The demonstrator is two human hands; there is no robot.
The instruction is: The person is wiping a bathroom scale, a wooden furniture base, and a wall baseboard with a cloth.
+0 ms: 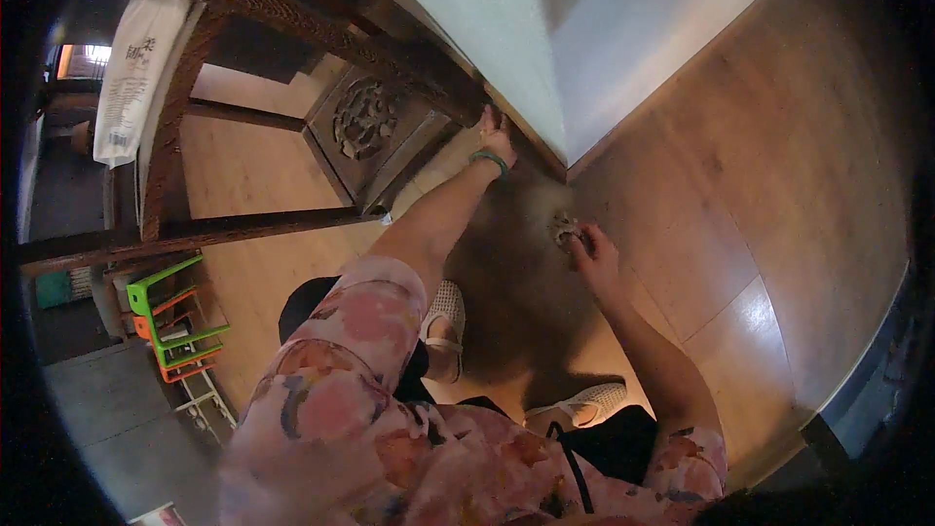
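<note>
— What does your right hand hold?

— Your right hand (599, 258) pinches a small, crumpled, greyish-beige piece (562, 233) narrowly between thumb and fingers. The piece sits at the fingertips, on the hand's left side, over the brown wood-look floor (701, 224). Its material is too blurred to tell.

— And your left hand?

— Your left hand (499, 143), with a green bracelet (490, 157) round its wrist, is farther forward and to the left of your right hand. Its fingers stretch toward the near end of a thick, dark-brown wooden beam (409, 74). You may be gripping it or only resting beside it; I cannot tell.

— What lies around that hand?

— Just to its right, a light-brown wooden baseboard (526, 130) edges the white wall (516, 39). To its left is a dark, carved wooden panel (365, 117); well apart, farther left, are green and orange stool-like frames (138, 298).
</note>
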